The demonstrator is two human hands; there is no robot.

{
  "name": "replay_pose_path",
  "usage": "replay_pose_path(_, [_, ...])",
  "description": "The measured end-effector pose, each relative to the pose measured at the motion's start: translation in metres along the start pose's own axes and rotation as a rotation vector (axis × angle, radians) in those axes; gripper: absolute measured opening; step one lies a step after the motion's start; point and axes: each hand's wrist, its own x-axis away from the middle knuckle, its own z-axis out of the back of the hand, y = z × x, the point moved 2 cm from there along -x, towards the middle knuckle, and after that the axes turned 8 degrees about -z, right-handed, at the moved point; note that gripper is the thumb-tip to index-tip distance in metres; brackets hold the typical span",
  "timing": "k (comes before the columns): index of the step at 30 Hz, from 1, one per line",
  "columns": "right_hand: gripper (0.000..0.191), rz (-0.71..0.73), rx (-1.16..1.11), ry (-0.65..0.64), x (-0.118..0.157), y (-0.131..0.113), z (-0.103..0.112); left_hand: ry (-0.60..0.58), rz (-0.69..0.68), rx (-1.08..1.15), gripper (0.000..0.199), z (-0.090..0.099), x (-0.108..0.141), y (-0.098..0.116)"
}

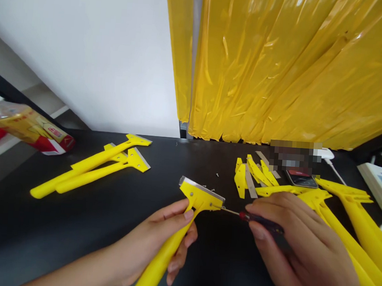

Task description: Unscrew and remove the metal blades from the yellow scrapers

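Nothing readable. Plastic packet (28, 127) near left edge of tabletop (73, 235) has red-and-yellow printed label, characters too blurred to read. Pixelated patch (291, 156) near back edge hides whatever's there. Power strip (379, 189) at right edge: blue markings, illegible.

Held scraper (170, 255) is coloured bright yellow, its blade (202, 189) silver; screwdriver (267, 224) is seen as dark with a red collar. Tabletop (57, 225) is black, wall (86, 53) white; plastic sheeting (281, 71) is yellow, streaked by glossy creases.
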Motion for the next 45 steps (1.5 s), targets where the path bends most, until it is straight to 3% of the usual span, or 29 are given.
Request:
replay_pose_path(4, [0.004,-0.017,0.196,0.03,-0.005,0.0,0.003,0.051,0.062,-0.003,0.027,0.0,0.002,-0.002])
replay_pose_path(9, [0.033,-0.033,0.346,0.028,-0.007,-0.002,0.001,0.093,0.065,-0.042,0.024,-0.004,0.005,-0.005])
replay_pose_path(13, [0.036,0.011,0.276,-0.026,-0.008,-0.008,0.0,0.086,0.043,-0.04,0.023,-0.005,0.006,-0.005])
replay_pose_path(19, [0.011,0.115,0.239,-0.098,-0.009,-0.007,0.002,0.036,0.047,-0.011,0.022,-0.001,0.004,-0.003])
replay_pose_path(24, [0.011,0.019,0.122,-0.096,-0.009,-0.008,0.005,-0.05,0.015,0.056,0.029,-0.003,0.001,-0.006])
replay_pose_path(28, [0.024,-0.016,0.075,-0.065,-0.01,-0.012,0.008,0.006,-0.024,0.048,0.023,-0.005,0.0,-0.003])
replay_pose_path(34, [0.024,0.007,0.102,-0.02,-0.014,-0.012,0.009,0.079,0.046,0.034,0.037,-0.002,0.002,0.0])
replay_pose_path(45, [0.016,0.054,0.204,-0.013,-0.016,-0.012,0.007,0.103,0.097,0.037,0.036,-0.002,0.002,-0.001])
